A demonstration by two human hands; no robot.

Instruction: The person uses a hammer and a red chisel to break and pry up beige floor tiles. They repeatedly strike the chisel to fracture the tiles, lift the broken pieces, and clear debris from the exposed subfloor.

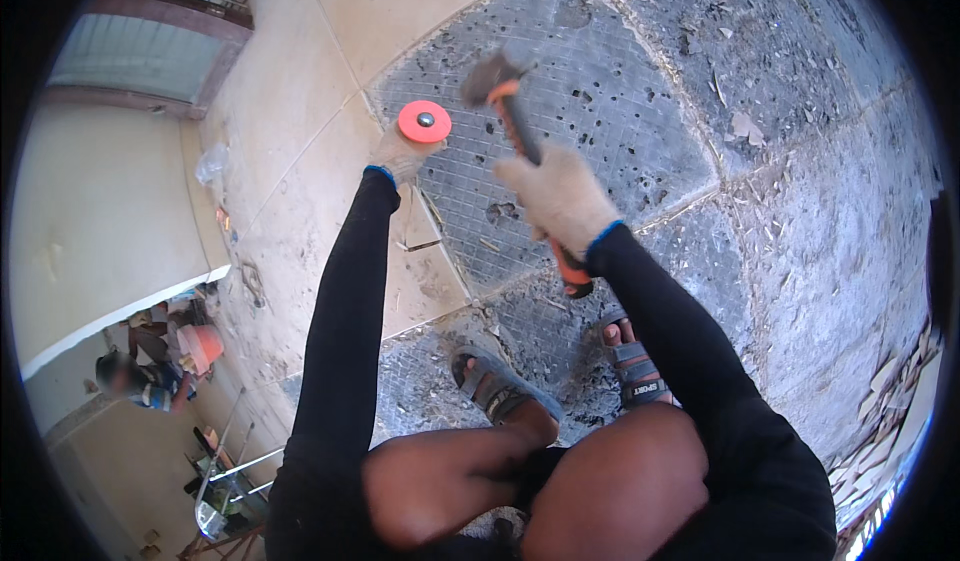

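Note:
My gloved left hand (397, 154) is closed around a chisel with a round pink-orange hand guard (410, 130); its metal striking end faces up, while its blade is hidden below. My gloved right hand (570, 199) grips the black and orange handle of a club hammer (519, 127). The hammer's blurred head is raised, to the right of the guard and apart from it. Beneath both hands lies grey mortar (480, 163) with a grid imprint and small pits. Beige floor tiles (300, 141) border it on the left, near the chisel.
Tile shards litter the rough floor (810, 186) at right, with a heap of broken tile (874, 433) by the rim. My sandalled feet are close below the hammer. At left are a person (161, 388) beside a pink bucket (199, 347), a metal frame (232, 478) and a plastic bag (213, 163).

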